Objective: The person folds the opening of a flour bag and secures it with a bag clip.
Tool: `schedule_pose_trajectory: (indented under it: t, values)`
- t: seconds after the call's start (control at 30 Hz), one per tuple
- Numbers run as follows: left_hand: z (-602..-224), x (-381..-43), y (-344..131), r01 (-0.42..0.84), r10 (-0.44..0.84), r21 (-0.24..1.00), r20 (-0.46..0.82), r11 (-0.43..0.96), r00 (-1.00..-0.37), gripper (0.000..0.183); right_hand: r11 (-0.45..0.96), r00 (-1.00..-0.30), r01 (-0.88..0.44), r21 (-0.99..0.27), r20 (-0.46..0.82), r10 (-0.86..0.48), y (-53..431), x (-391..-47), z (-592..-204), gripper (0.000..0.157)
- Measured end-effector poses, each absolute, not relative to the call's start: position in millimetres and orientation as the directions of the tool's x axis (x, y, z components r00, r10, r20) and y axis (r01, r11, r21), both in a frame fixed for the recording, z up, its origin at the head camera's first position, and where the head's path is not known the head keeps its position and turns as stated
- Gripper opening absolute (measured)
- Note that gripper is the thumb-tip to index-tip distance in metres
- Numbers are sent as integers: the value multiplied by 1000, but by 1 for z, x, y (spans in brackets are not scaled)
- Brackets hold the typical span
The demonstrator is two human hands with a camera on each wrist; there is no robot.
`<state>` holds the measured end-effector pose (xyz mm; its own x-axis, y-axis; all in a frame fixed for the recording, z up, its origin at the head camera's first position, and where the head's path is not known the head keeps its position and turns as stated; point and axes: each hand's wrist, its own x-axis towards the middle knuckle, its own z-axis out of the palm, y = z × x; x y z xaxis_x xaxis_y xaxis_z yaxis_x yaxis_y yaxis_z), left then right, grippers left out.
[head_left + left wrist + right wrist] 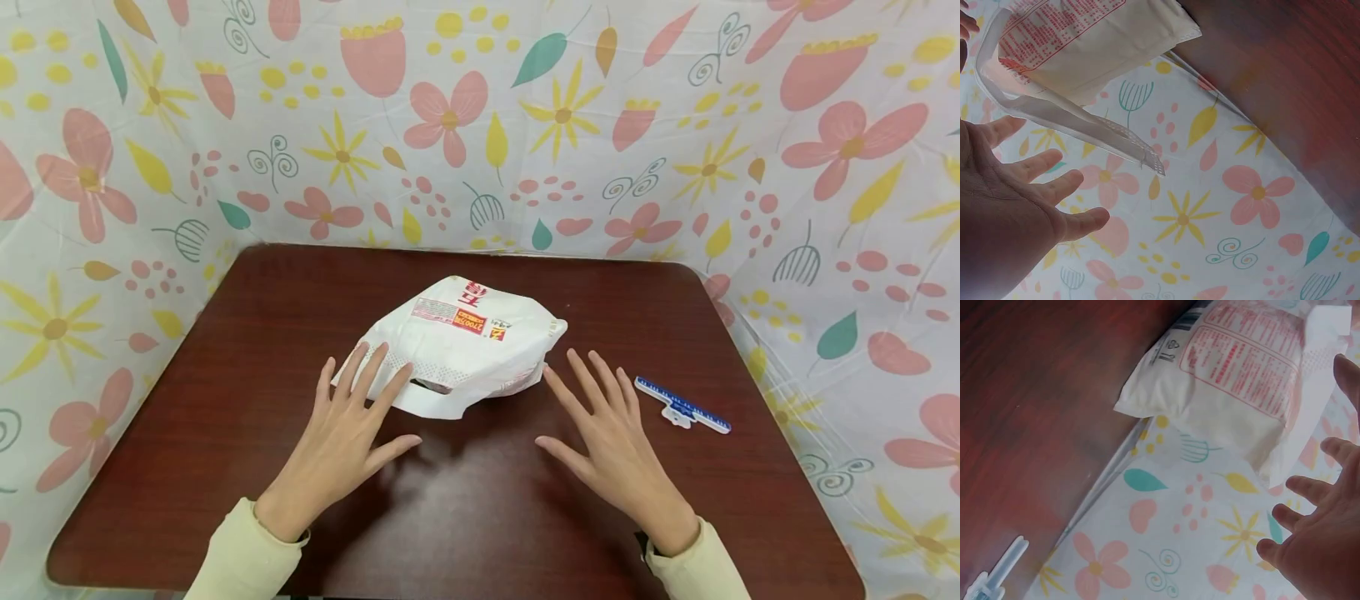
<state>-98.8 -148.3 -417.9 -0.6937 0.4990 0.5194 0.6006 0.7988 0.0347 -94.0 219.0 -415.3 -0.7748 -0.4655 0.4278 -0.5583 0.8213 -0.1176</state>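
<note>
Head view: there's a plump white bag (480, 350) lying around the middle of the frame on a dark red-brown table (187, 433), with red and yellow print (468, 320) on top and a dark slot (432, 387) cut through the flap that faces the bottom of the picture. The left hand (337, 442) comes up from the lower left, palm down, fingers fanned wide and pretty straight, a few fingertips overlapping the bag's lower-left edge. The right hand (611, 442) comes in from the lower right, spread the same way, its index fingertip right by the bag's right edge. Honestly can't tell if either one is actually touching it. Both arms have pale yellow sleeves (243, 557), and there's a bit of dark band (642, 546) at the right wrist. Off to the right of the frame, a blue and white clip (682, 407) lies slanted on the table, well apart from the bag. Behind everything hangs a white cloth (675, 50) printed with pink, yellow and teal flowers and leaves. In the left wrist view the bag is upper left, its flap sticking out above the splayed fingers. In the right wrist view it's upper right, showing a block of small red text, with the clip cropped at the lower left corner.
</note>
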Motion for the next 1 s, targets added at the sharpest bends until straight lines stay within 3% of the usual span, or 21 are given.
schedule_pose_trajectory:
  t: [1.0]
  values:
    - [-407, -105, -135, 624, 559, -1, 445, 781, -699, 73, 782, -717, -620, -67, 452, -530, 198, -117, -403, 73]
